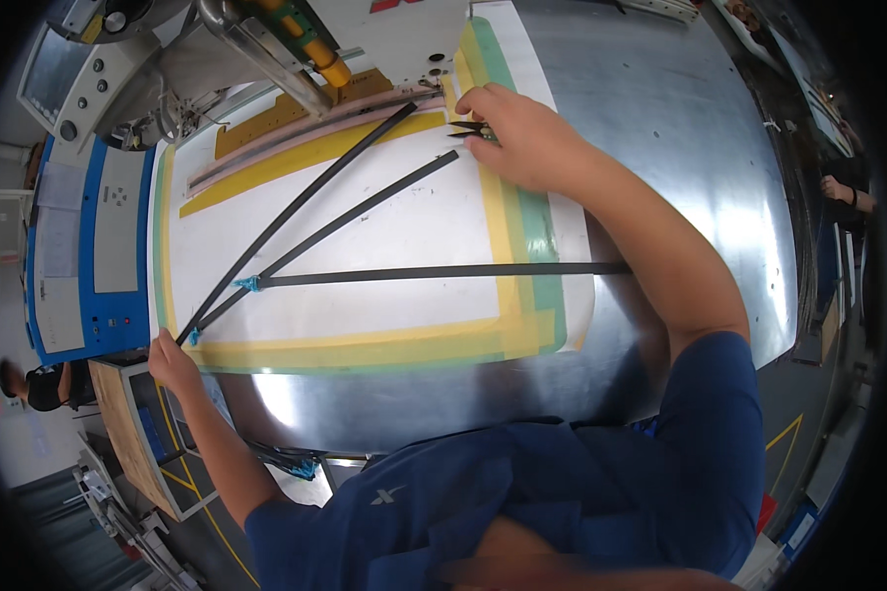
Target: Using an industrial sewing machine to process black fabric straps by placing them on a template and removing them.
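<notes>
My left hand [173, 362] is closed on the near-left end of a long black strip [310, 202], which slants away across a white sheet. A second black strip [360, 209] fans out beside it, its far end lying free. A third black strip [434, 275] runs rightward and passes under my right forearm. Blue thread [248, 284] is bunched where the strips meet, and another blue tuft [194, 336] sits close to my left fingers. Small dark thread snips [471, 130] are in my right hand [517, 133], their blades pointing left, apart at the tips, near the strips' far ends.
The white sheet [414, 236] is bordered with yellow and green tape on a shiny metal table [660, 128]. Sewing-machine-like equipment [256, 49] stands at the far left, beside a blue cabinet [99, 246]. A yellow strip [306, 165] lies at the back. Other people appear at both sides.
</notes>
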A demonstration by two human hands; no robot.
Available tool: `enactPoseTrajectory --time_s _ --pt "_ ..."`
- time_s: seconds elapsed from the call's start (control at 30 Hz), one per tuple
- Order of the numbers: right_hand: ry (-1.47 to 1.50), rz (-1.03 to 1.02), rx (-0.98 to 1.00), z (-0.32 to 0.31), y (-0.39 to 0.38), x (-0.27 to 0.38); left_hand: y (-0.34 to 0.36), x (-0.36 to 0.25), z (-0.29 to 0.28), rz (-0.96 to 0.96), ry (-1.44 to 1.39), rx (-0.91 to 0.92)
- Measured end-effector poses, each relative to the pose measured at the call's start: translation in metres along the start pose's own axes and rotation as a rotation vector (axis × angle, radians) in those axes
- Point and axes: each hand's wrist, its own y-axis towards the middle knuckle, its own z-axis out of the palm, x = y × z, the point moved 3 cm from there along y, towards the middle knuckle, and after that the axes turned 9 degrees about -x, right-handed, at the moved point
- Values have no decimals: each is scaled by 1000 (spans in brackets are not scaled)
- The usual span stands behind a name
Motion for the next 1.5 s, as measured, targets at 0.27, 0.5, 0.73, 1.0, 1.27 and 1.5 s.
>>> enactPoseTrajectory --time_s 0.27,0.5,0.73,1.0,1.27,1.5 --pt "-195 -226 -55 25 26 31 -44 9 -44 -68 -129 -114" --pt "-239 -240 -41 49 39 39 -45 18 -76 -64 -139 -115" --pt "-44 -145 -84 23 29 47 -39 -5 -68 -401 -443 -66" --pt "490 -45 155 -62 -23 146 -12 -205 -8 8 -984 804" --pt "1161 59 112 -97 -54 159 -8 -380 -42 36 -1393 737" --pt "1519 287 -338 -123 -44 111 -38 -393 -36 160 -1135 955"
